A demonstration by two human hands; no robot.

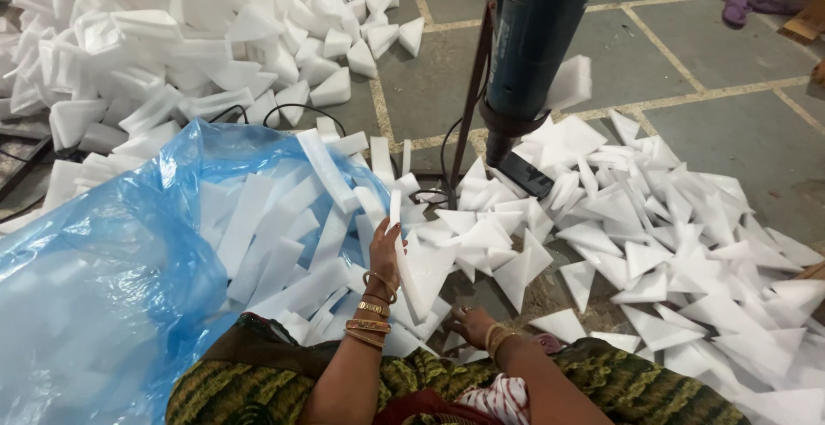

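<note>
Head view, blue plastic bag [103, 287] full of white foam strips [258, 236], left hand [384, 249] fingers grasping foam piece [421, 275], right hand [473, 322] fingers released.

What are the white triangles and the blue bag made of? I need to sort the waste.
The white triangles look like foam, matte with clean-cut edges, probably polyethylene or polystyrene. The blue bag is thin translucent plastic film, glossy and wrinkled; white strips show through it.
</note>
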